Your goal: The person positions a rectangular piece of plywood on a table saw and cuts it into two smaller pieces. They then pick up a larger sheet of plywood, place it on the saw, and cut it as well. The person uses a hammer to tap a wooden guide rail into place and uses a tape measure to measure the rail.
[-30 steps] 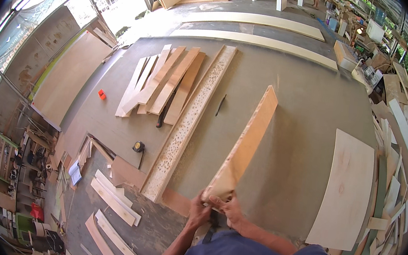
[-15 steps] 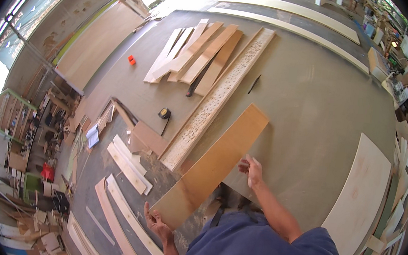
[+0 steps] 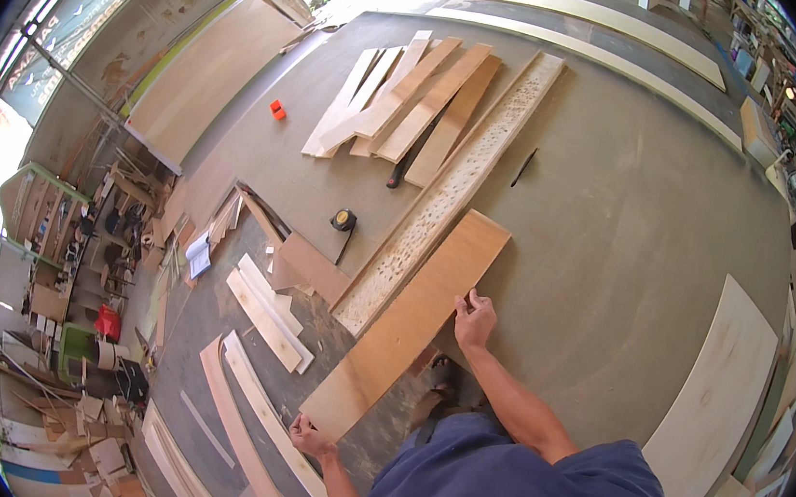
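Note:
A long tan wooden board [image 3: 413, 320] slants in front of me, its far end over the table and its near end past the table's front edge. My left hand [image 3: 312, 437] is closed on the board's near left corner. On the long right edge, past the middle, my right hand [image 3: 475, 321] pinches the board between thumb and fingers. Just left of the board lies a long, narrow tray-like piece [image 3: 452, 191] with a speckled, pitted inner face. A thin black pen-like stick [image 3: 524, 167] rests on the table beyond the board's far end.
Several wooden planks [image 3: 414, 100] lie fanned out on the table [image 3: 633, 225]. Near them are a tape measure [image 3: 344, 220] and a small orange object [image 3: 278, 110]. A pale panel [image 3: 715, 393] stands at the right edge. Loose strips [image 3: 267, 312] lie at left.
My left fingers, spread before, have closed on the board's near corner. My right hand has gone from loosely open beside the edge to pinching it. The board sits closer to the speckled piece.

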The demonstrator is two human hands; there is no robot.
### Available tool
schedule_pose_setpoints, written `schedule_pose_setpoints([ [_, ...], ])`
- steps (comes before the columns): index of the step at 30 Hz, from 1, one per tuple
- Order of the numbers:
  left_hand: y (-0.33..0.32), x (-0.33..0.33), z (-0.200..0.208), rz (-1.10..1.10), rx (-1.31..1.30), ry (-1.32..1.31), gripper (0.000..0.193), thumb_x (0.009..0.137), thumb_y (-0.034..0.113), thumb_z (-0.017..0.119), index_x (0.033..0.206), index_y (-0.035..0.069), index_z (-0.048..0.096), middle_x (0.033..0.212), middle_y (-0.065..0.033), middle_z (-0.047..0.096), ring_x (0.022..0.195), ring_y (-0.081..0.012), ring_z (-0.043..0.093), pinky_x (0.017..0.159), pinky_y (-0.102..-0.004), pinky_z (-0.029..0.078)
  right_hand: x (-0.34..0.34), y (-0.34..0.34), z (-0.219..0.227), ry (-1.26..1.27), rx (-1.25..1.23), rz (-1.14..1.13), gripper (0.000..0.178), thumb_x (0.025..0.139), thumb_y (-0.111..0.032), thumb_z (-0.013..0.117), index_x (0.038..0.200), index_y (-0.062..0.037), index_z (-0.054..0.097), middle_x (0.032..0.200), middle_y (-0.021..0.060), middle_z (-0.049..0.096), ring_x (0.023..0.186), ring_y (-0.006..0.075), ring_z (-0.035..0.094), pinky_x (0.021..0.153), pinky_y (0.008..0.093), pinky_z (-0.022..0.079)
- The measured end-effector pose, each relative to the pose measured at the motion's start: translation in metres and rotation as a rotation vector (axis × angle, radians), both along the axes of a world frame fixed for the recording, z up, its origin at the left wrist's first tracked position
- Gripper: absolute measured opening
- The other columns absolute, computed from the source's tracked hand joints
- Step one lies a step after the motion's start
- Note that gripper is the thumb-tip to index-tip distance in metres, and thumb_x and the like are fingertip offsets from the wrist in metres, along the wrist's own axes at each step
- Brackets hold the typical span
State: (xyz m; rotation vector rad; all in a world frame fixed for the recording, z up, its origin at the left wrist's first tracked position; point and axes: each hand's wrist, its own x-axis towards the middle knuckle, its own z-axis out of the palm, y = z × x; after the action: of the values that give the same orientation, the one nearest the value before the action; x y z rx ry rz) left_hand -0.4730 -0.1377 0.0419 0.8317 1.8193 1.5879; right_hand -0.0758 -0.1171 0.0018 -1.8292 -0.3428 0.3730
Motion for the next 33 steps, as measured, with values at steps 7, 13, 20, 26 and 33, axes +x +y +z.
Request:
schedule_pose_setpoints([
  [7,0.028,0.03,-0.041,-0.115,-0.105,-0.119,0.022,0.084,-0.003,0.062,0.106,-0.006,0.059,0.1,-0.0136,0.066,0.089,-0.0206,0.066,0.078,-0.0305,0.055,0.031,0.038,-0.014,-0.218,-0.125,-0.041,0.024,0.087,-0.014,0.078,0.103,0.0041,0.073,0.089,0.016,0.064,0.079,0.0306,0.065,0.071,0.0411,0.052],
  [13,0.037,0.045,-0.058,-0.203,-0.2,-0.306,0.022,0.084,-0.004,0.062,0.105,-0.006,0.058,0.101,-0.0164,0.066,0.088,-0.023,0.067,0.076,-0.0363,0.057,0.062,0.053,-0.037,-0.106,-0.069,-0.2,0.022,0.082,-0.018,0.083,0.092,-0.0007,0.074,0.082,0.0134,0.069,0.075,0.0294,0.069,0.067,0.0401,0.053],
  [20,0.046,0.067,-0.027,-0.305,-0.537,-0.138,0.023,0.084,0.0,0.079,0.095,-0.007,0.061,0.078,-0.0146,0.068,0.055,-0.0218,0.065,0.046,-0.0315,0.052,0.091,0.065,-0.045,-0.112,-0.121,-0.3,0.021,0.079,-0.019,0.086,0.087,-0.0026,0.076,0.08,0.011,0.073,0.07,0.0252,0.07,0.065,0.0382,0.054],
  [26,0.064,0.079,-0.027,-0.353,-0.647,-0.073,0.017,0.083,0.002,0.081,0.079,-0.006,0.066,0.07,-0.0165,0.069,0.053,-0.0235,0.067,0.043,-0.0304,0.049,0.116,0.076,-0.038,-0.017,-0.097,-0.297,0.02,0.079,-0.017,0.086,0.089,-0.0034,0.078,0.081,0.0108,0.074,0.072,0.0261,0.071,0.068,0.0374,0.055],
  [33,0.078,0.109,-0.019,-0.426,-0.682,-0.117,0.016,0.081,0.001,0.081,0.077,-0.005,0.066,0.07,-0.0154,0.069,0.052,-0.0231,0.066,0.045,-0.0291,0.047,0.147,0.083,-0.043,-0.121,-0.021,-0.333,0.016,0.081,-0.011,0.082,0.083,0.0031,0.074,0.07,0.0072,0.069,0.062,0.014,0.065,0.061,0.0324,0.051],
])
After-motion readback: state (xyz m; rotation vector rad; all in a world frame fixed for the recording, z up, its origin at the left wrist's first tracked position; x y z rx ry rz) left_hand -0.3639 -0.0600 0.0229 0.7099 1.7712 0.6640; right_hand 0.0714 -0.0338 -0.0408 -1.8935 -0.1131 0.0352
